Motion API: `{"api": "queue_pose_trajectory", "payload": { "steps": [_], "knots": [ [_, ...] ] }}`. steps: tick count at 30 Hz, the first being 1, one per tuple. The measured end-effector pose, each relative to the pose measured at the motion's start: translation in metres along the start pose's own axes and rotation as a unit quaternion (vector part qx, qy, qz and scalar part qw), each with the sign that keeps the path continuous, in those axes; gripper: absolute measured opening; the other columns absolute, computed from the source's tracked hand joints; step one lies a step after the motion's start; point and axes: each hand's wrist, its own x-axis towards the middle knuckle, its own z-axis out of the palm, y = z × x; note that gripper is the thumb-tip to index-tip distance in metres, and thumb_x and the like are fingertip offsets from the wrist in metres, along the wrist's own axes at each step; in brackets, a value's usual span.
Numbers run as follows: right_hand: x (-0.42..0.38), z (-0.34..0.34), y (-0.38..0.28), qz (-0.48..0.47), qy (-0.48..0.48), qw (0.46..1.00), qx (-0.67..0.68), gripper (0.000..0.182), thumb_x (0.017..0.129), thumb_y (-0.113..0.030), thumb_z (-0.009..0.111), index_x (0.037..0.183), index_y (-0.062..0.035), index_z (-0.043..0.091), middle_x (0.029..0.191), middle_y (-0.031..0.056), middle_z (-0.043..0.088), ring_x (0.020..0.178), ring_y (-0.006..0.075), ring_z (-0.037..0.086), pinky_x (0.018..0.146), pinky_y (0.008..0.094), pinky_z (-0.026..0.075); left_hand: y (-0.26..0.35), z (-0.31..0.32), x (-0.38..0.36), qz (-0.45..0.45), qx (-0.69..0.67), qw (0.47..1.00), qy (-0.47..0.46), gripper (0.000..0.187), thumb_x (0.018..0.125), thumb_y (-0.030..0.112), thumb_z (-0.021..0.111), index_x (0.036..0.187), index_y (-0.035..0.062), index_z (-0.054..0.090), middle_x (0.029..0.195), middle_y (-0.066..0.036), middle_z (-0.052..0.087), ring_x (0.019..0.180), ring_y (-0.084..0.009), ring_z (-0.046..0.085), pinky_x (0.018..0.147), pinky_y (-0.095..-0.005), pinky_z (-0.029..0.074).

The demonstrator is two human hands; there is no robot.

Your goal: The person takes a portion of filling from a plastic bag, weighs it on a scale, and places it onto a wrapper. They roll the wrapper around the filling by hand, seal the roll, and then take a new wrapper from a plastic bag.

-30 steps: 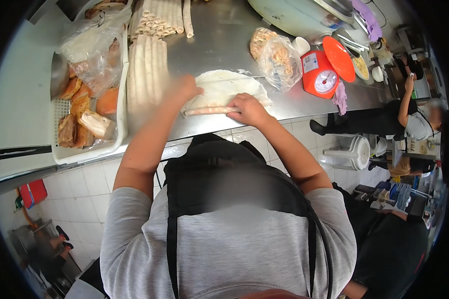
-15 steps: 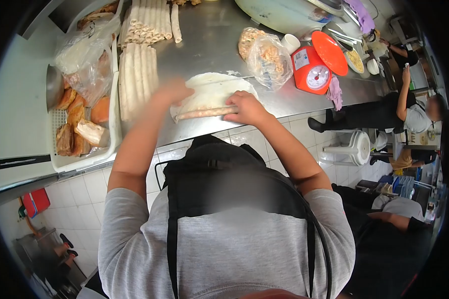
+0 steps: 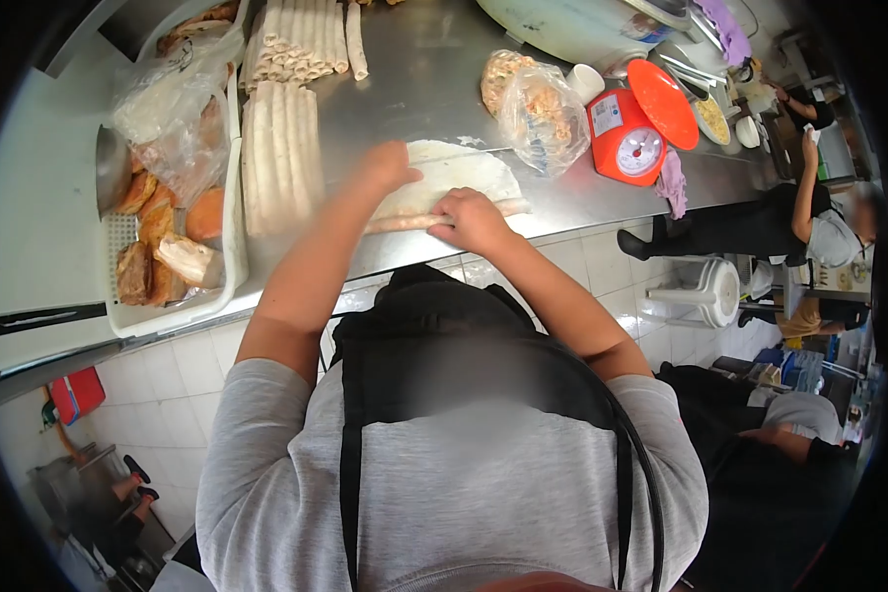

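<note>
A thin, pale wrapper sheet (image 3: 464, 173) lies flat on the steel counter in front of me. Along its near edge runs a slim roll of filling (image 3: 397, 224), partly wrapped. My right hand (image 3: 472, 219) is closed over the middle of this roll, thumb on the near side. At the sheet's left side, my left hand (image 3: 393, 170) has its fingers drawn together on the wrapper's edge; the fingertips are partly hidden. To the left, long finished rolls (image 3: 281, 148) lie side by side, with more rolls (image 3: 291, 39) stacked behind them.
Right of the sheet sit a plastic bag of filling (image 3: 538, 118), a white cup (image 3: 584, 83) and a red scale (image 3: 629, 138). A white crate (image 3: 229, 266) of meat pieces stands at left. A large basin (image 3: 572, 30) is behind. Several people work at the right.
My left hand has moved right and slightly up, from the sheet's left corner onto its left edge. My right hand stays on the roll. The view has shifted slightly.
</note>
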Motion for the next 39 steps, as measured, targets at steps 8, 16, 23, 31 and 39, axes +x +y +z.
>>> {"api": "queue_pose_trajectory", "payload": {
  "steps": [8,16,23,31,39],
  "knots": [
    [0.012,0.016,-0.018,-0.016,0.023,1.000,0.009,0.023,0.061,-0.023,0.069,0.075,-0.0068,0.060,0.076,0.0094,0.057,0.078,0.0281,0.054,0.071,0.0376,0.044,0.001,-0.001,0.001,-0.012,-0.011,1.000,-0.013,0.038,0.064,0.036,0.069,0.083,0.0049,0.057,0.086,-0.014,0.058,0.080,-0.0289,0.055,0.069,-0.0379,0.044],
    [0.028,0.026,-0.043,-0.036,0.032,0.999,0.026,0.024,0.059,-0.021,0.070,0.075,-0.0069,0.060,0.077,0.0091,0.056,0.078,0.0279,0.054,0.071,0.0379,0.043,0.000,-0.003,0.006,-0.006,-0.002,0.999,-0.037,0.039,0.063,0.037,0.069,0.082,0.0048,0.058,0.086,-0.014,0.059,0.082,-0.0290,0.056,0.070,-0.0383,0.045],
    [0.032,0.030,-0.048,-0.011,0.013,0.999,0.040,0.028,0.059,-0.023,0.071,0.078,-0.0072,0.059,0.078,0.0087,0.056,0.079,0.0270,0.053,0.071,0.0369,0.043,-0.006,0.007,0.011,0.006,-0.024,1.000,-0.009,0.038,0.061,0.035,0.070,0.080,0.0046,0.058,0.084,-0.015,0.059,0.080,-0.0297,0.057,0.069,-0.0382,0.045],
    [0.005,0.012,-0.026,-0.023,0.070,0.996,-0.043,0.027,0.058,-0.027,0.072,0.076,-0.0108,0.059,0.077,0.0065,0.055,0.080,0.0255,0.052,0.071,0.0369,0.040,-0.003,0.005,0.002,0.003,-0.051,0.999,0.002,0.034,0.062,0.032,0.070,0.078,0.0045,0.058,0.081,-0.014,0.060,0.077,-0.0292,0.057,0.069,-0.0375,0.044],
    [-0.028,-0.012,0.023,0.023,0.069,0.996,-0.059,0.032,0.057,-0.029,0.074,0.075,-0.0098,0.058,0.077,0.0056,0.055,0.079,0.0244,0.052,0.071,0.0355,0.039,0.000,0.007,0.002,-0.035,-0.062,0.997,0.012,0.031,0.063,0.030,0.069,0.077,0.0048,0.058,0.080,-0.014,0.060,0.077,-0.0285,0.057,0.068,-0.0374,0.044]
  ]
}}
